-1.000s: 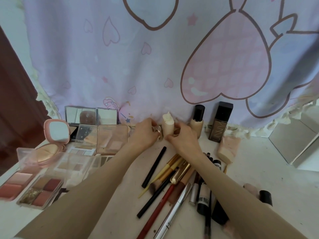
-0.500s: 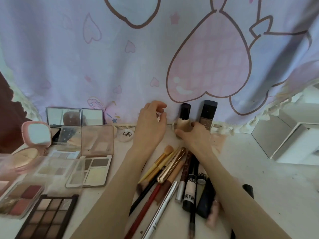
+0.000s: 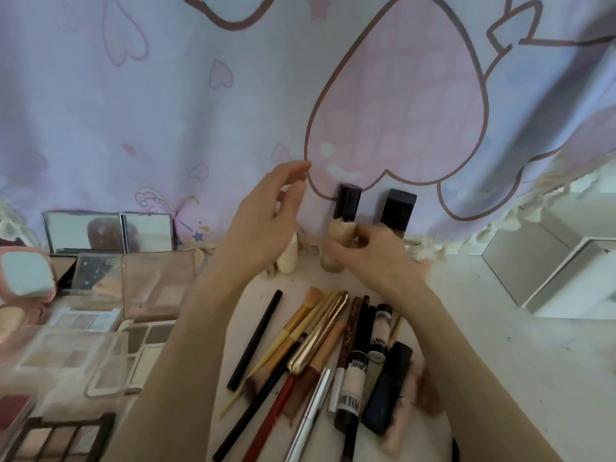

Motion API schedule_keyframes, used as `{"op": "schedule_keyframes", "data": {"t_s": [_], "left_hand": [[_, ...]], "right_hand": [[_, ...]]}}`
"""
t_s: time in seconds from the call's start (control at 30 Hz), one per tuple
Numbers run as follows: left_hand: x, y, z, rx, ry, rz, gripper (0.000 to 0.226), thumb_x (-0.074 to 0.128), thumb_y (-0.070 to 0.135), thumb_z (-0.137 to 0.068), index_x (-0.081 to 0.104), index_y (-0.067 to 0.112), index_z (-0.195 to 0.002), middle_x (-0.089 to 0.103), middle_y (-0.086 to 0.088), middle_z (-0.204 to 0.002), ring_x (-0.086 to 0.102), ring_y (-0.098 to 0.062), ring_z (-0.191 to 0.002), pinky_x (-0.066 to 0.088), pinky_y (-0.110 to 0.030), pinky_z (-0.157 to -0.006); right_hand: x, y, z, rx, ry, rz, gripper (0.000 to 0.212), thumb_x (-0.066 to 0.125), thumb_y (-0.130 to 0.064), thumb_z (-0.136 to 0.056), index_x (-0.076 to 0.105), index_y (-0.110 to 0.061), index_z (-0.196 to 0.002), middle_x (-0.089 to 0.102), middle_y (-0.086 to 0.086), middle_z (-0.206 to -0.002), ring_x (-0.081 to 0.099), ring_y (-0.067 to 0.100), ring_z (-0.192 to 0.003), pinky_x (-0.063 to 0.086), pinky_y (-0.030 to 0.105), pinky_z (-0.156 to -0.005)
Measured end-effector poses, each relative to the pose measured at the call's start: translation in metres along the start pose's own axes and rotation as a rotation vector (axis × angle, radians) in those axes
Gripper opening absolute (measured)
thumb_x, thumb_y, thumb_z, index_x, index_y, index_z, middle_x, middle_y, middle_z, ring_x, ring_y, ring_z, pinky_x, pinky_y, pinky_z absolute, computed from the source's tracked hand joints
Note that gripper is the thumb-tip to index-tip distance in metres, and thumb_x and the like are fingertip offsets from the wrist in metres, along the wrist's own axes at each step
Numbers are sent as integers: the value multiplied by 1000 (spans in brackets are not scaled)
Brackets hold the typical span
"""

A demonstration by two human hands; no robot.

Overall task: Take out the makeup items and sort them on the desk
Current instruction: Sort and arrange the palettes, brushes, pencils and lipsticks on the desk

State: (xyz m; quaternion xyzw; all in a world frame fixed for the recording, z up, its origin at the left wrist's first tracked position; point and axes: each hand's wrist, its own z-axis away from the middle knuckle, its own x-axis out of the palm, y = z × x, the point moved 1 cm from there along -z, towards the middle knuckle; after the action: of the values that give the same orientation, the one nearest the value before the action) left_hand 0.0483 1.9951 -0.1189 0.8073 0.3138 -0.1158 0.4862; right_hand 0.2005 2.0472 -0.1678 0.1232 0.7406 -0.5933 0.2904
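Nearest the camera, a loose heap of pencils, brushes and tubes (image 3: pixel 320 371) lies on the pale desk (image 3: pixel 520 345) between the person's two forearms; this heap serves as the landmark. Within it a gold tube (image 3: pixel 318 331) lies on top of the brushes, a white tube with black lettering (image 3: pixel 351 391) sits toward the heap's right side, and a black pencil (image 3: pixel 255 338) lies a little apart on its left. Left of the heap, open eyeshadow palettes (image 3: pixel 100 358) cover the desk, with a pink compact (image 3: pixel 25 278) at the far left edge and two small mirrors (image 3: pixel 106 231) standing behind the palettes. Beyond the heap, the right hand (image 3: pixel 370 258) curls its fingers around a beige foundation bottle with a black cap (image 3: pixel 341 235), which stands upright on the desk at the back. Just left of that bottle, the left hand (image 3: pixel 263 225) is raised with its fingers relaxed and spread, holding nothing; a small cream bottle (image 3: pixel 288 256) stands on the desk below it. Behind the right hand, a dark square-capped bottle (image 3: pixel 398 208) stands upright close to the beige one. Farthest from the heap, a lilac curtain printed with pink hearts (image 3: pixel 396 105) hangs along the back of the desk, and white boxes (image 3: pixel 566 278) sit off to the heap's far right.
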Motion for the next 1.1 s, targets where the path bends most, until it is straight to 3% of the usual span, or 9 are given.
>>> {"op": "schedule_keyframes", "data": {"t_s": [0.13,0.23,0.43,0.63,0.73,0.8,0.9,1.03,1.1], "left_hand": [[-11,9,1,37,-33,156,28,28,25,-100,39,40,-121,49,29,-112,50,12,-94,43,-10,-81],[-7,10,2,19,-88,198,29,28,29,-99,39,41,-124,50,18,-122,53,7,-95,46,-13,-77],[-5,12,4,125,31,82,19,39,22,-98,54,33,-93,56,9,-91,53,0,-69,39,-9,-63],[-3,16,7,205,-37,20,24,29,36,-93,44,29,-75,46,10,-66,46,0,-58,37,-9,-54],[4,13,9,78,67,-33,27,23,31,-90,37,26,-68,43,8,-58,48,-2,-52,39,-12,-47],[7,11,7,-1,125,-137,28,25,28,-94,36,21,-68,41,7,-58,46,-8,-53,38,-18,-49],[10,8,4,-154,171,-199,34,27,25,-98,37,11,-68,40,5,-57,44,-19,-56,33,-20,-51],[-5,14,3,-297,125,-269,70,14,68,-82,51,15,-56,51,1,-52,48,-9,-50,33,-22,-50],[-18,12,5,-202,-12,-243,62,21,66,-82,64,22,-73,62,1,-71,56,-9,-63,39,-24,-59]], "right_hand": [[-22,-10,8,53,-307,-304,25,55,-34,-88,60,-15,-104,68,0,-90,68,11,-77,50,20,-58],[-29,-13,13,51,-534,-505,30,48,-28,-92,56,-4,-108,71,14,-91,70,25,-77,47,20,-48],[-30,-15,12,51,-643,-673,38,55,-40,-83,62,-6,-100,55,5,-64,43,11,-44,26,17,-35],[-37,-20,18,-67,-957,-757,53,60,-52,-80,62,-1,-93,60,-3,-55,41,1,-31,29,11,-30],[-35,-28,22,-47,-859,-555,37,67,-42,-79,61,-7,-89,60,-5,-55,46,2,-35,33,10,-34],[-32,-33,22,-84,-695,-288,20,70,-34,-78,61,-17,-81,61,-8,-55,49,1,-41,38,11,-41],[-26,-35,18,-177,-411,52,20,76,-37,-70,61,-27,-78,57,-13,-58,51,-3,-48,40,16,-52],[-25,-35,18,-104,-450,-57,37,78,-45,-62,60,-26,-89,64,-9,-62,51,-2,-48,40,18,-49],[-27,-33,19,-47,-525,-167,42,76,-47,-64,59,-23,-94,67,-5,-63,50,5,-47,40,18,-44]]}}
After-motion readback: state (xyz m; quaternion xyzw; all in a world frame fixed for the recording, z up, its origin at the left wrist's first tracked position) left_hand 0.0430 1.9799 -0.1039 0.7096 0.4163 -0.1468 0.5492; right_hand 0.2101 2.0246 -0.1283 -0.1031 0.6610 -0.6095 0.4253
